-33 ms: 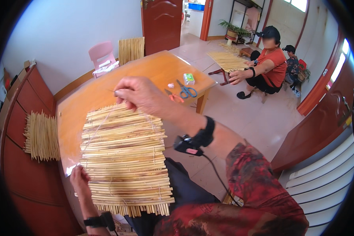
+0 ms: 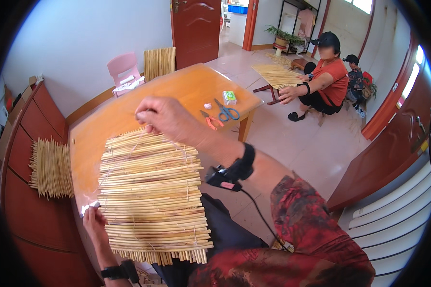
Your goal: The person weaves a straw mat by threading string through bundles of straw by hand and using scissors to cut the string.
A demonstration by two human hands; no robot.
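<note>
A mat of thin, pale yellow sticks (image 2: 153, 196), bound with thread, leans from the table edge onto my lap. My right hand (image 2: 166, 117) is raised above its far end, thumb and fingers pinched together. Pale thread (image 2: 138, 146) runs between the mat and that hand; the pinched fingers partly hide what they hold. At the mat's left edge my left hand (image 2: 96, 227) has its fingers curled against the stick ends. A small white object (image 2: 90, 206) lies just beyond its fingertips.
On the orange table (image 2: 88, 143) lie orange-handled pliers (image 2: 212, 120), blue-handled scissors (image 2: 227, 112) and a small green-and-white box (image 2: 229, 97). Stick bundles stand by the cabinet (image 2: 50, 166) and wall (image 2: 159, 63). Across the floor, a person (image 2: 331, 74) handles another stick mat (image 2: 277, 75).
My right hand has shifted slightly left and its wrist has moved a little left too. My left hand has moved slightly left and down, showing more of the white object.
</note>
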